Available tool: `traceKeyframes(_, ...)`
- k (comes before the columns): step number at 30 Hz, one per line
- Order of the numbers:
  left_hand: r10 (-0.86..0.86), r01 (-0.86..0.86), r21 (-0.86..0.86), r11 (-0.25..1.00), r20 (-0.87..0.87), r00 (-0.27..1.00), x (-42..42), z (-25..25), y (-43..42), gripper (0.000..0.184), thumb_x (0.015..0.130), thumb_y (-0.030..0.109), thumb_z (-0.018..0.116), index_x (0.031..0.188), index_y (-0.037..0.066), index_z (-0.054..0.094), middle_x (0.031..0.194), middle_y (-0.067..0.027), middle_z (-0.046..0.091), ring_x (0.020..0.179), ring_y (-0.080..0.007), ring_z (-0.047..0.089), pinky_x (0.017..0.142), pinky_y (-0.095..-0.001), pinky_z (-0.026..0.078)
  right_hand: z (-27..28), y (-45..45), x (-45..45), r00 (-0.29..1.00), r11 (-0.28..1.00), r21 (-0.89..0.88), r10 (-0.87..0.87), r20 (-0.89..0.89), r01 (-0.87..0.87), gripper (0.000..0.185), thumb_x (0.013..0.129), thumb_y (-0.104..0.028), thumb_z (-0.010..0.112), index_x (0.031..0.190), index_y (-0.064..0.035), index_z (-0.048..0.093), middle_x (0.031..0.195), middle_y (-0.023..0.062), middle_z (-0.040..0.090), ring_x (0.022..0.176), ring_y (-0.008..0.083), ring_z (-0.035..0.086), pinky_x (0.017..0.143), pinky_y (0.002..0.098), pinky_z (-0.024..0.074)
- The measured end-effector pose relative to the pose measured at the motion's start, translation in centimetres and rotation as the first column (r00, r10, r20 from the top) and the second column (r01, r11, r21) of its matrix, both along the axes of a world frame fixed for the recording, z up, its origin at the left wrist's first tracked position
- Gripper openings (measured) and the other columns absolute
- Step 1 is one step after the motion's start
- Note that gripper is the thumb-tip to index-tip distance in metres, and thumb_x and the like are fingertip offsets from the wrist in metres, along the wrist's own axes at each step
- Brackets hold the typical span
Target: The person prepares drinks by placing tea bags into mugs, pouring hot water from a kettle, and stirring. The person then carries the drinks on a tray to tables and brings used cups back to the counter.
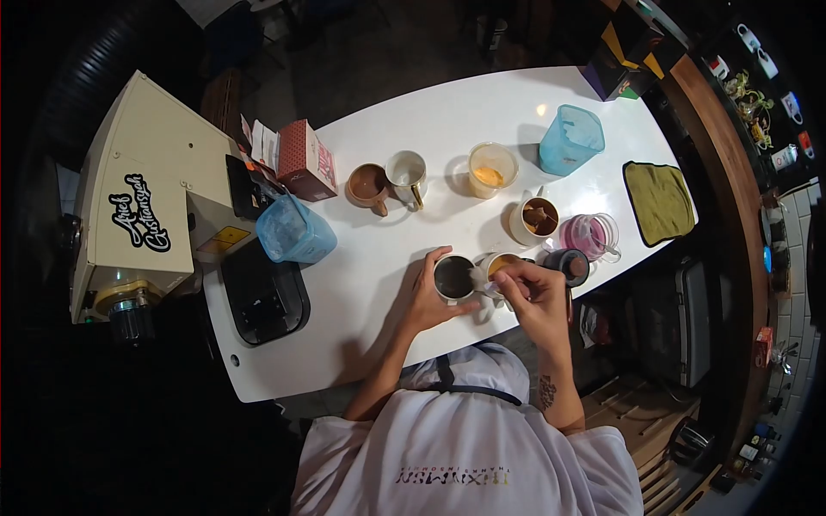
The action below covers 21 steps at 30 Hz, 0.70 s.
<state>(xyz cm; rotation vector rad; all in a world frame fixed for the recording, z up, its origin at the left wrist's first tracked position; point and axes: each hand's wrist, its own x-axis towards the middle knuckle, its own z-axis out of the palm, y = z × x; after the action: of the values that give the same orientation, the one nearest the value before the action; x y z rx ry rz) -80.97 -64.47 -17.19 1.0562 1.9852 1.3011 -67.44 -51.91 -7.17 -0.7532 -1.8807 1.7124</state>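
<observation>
Observe white table [379, 267] across middle of scene. Note beige machine [155, 193] at far left, over black tray [284, 288] on the table's left end. Note red-patterned box [308, 162] at left, far side of left blue pitcher [297, 236]; right blue pitcher [571, 142] at far right; folded green cloth [658, 205] on right end.

Find left hand [425, 303] at near edge, thumb and fingers spread round opposite sides of dark-filled cup [453, 257], grip holding it. Find right hand [540, 291] over white cup [485, 263], just right of dark-filled cup; fingertips pinched narrow.

Log the rest: plastic cup [495, 153] with orange contents, far middle; white mug [405, 168] touching or just beside brown cup [370, 176], left of it; tea mug [520, 225] and pink glass [589, 234], right; black cup [570, 265], just beside right hand.

See small pale item [478, 277] between dark-filled cup and white cup, near right fingertips. Blurred; cannot tell whether pinched there.
</observation>
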Motion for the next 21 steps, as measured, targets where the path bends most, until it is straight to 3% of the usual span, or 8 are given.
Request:
traceKeyframes(2,-0.012,0.011,0.050,0.999,0.037,0.999,0.0,-0.4,-0.8,0.103,0.057,0.025,0.092,0.140,0.007,0.033,0.131,-0.0160,0.049,0.120,-0.0299,0.052,0.101,-0.0410,0.043,-1.5,-0.2,-0.3,1.000,0.999,0.043,0.025,-0.001,-0.025,0.014,0.087,-0.010,0.068,0.086,0.0039,0.069,0.060,-0.0005,0.047,0.057,0.0060,0.039,0.053,0.0241,0.0319)
traceKeyframes(5,-0.045,0.043,0.105,0.994,0.022,0.999,-0.7,-1.9,-2.3,0.110,0.058,0.026,0.091,0.145,0.007,0.027,0.138,-0.0175,0.044,0.126,-0.0307,0.047,0.105,-0.0420,0.040,-2.7,-1.2,-0.6,0.954,0.975,0.109,0.162,0.254,-0.194,0.016,0.090,-0.008,0.065,0.099,0.0044,0.067,0.061,0.0001,0.053,0.058,0.0059,0.044,0.053,0.0241,0.0362)
traceKeyframes(10,-0.086,0.074,0.095,0.993,0.128,0.988,-1.9,-0.6,-4.6,0.107,0.062,0.018,0.087,0.148,0.005,0.024,0.147,-0.0173,0.035,0.140,-0.0321,0.031,0.116,-0.0437,0.028,-3.1,-3.5,0.8,0.912,0.945,0.079,0.283,0.296,-0.319,0.026,0.089,-0.003,0.062,0.114,0.0021,0.061,0.063,0.0071,0.052,0.058,0.0108,0.048,0.056,0.0283,0.0411)
traceKeyframes(12,-0.106,0.086,0.129,0.988,0.161,0.981,-2.3,0.1,-5.0,0.098,0.065,0.013,0.084,0.146,0.004,0.028,0.146,-0.0165,0.035,0.142,-0.0318,0.029,0.117,-0.0448,0.026,-2.9,-4.4,1.2,0.942,0.947,0.053,0.307,0.136,-0.317,0.029,0.088,-0.001,0.062,0.116,0.0022,0.060,0.070,0.0101,0.058,0.060,0.0151,0.052,0.059,0.0303,0.0443)
traceKeyframes(13,-0.158,0.134,0.158,0.978,0.151,0.976,-2.7,0.2,-5.3,0.093,0.067,0.011,0.082,0.145,0.004,0.031,0.146,-0.0163,0.036,0.142,-0.0314,0.029,0.117,-0.0449,0.026,-2.9,-4.5,1.5,0.918,0.917,0.109,0.367,0.148,-0.384,0.035,0.085,0.001,0.062,0.120,0.0012,0.059,0.079,0.0134,0.062,0.065,0.0229,0.058,0.065,0.0339,0.0475)
traceKeyframes(15,-0.227,0.190,0.223,0.956,0.154,0.962,-3.1,1.2,-5.3,0.071,0.070,0.002,0.075,0.135,0.003,0.046,0.143,-0.0149,0.038,0.138,-0.0283,0.035,0.114,-0.0412,0.030,-1.9,-4.8,1.5,0.899,0.880,0.191,0.409,0.159,-0.434,0.036,0.084,0.001,0.061,0.120,0.0003,0.059,0.080,0.0142,0.062,0.068,0.0267,0.059,0.066,0.0359,0.0481)
traceKeyframes(19,-0.248,0.179,0.322,0.930,0.185,0.951,-3.6,1.1,-5.3,0.045,0.083,0.004,0.068,0.126,0.001,0.053,0.128,-0.0130,0.051,0.122,-0.0223,0.050,0.104,-0.0351,0.041,-1.2,-5.8,1.4,0.838,0.739,0.397,0.498,0.222,-0.545,0.039,0.082,-0.005,0.063,0.121,0.0002,0.057,0.081,0.0154,0.062,0.077,0.0335,0.061,0.072,0.0418,0.0493)
traceKeyframes(21,-0.176,0.173,0.052,0.984,0.487,0.856,-4.1,1.0,-5.3,0.026,0.100,0.016,0.053,0.120,0.000,0.056,0.105,-0.0076,0.059,0.097,-0.0143,0.057,0.090,-0.0293,0.047,-0.5,-6.1,1.3,0.792,0.643,0.464,0.517,0.325,-0.610,0.044,0.081,-0.009,0.065,0.123,-0.0001,0.054,0.080,0.0161,0.063,0.077,0.0332,0.061,0.070,0.0425,0.0500)
